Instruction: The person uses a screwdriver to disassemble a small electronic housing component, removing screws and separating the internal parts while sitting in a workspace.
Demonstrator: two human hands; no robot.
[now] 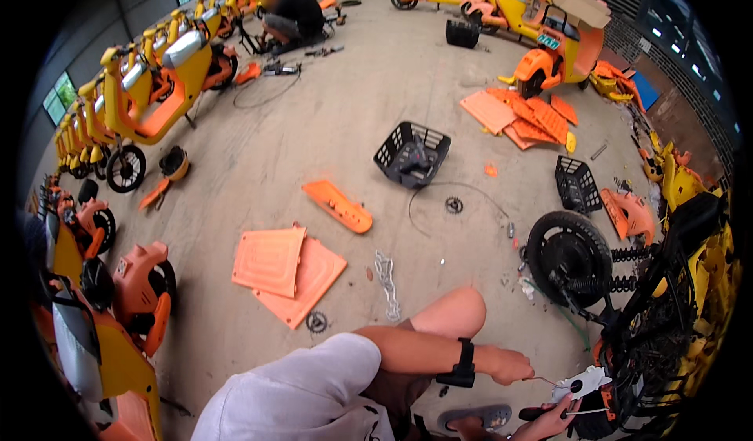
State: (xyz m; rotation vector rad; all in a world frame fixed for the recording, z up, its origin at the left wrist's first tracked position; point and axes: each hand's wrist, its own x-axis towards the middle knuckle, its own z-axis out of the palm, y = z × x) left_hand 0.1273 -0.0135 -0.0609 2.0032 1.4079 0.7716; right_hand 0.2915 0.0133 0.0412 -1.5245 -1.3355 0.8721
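Observation:
My left hand, with a black band at its wrist, pinches a thin reddish wire. The wire runs toward a white plate with a dark round spot, beside the stripped black scooter frame. Just below, my right hand is closed around a black-handled tool that looks like a screwdriver. A pale thin rod sticks out past its fingers, perhaps the shaft. Those fingers reach up to the plate's lower edge. The frame's black wheel and springs lie above my hands.
Orange panels, a chain, sprockets and black baskets lie on the floor. Yellow-orange scooters line the left; more stand at far right. Another person crouches at the back. Yellow scrap panels crowd the right edge.

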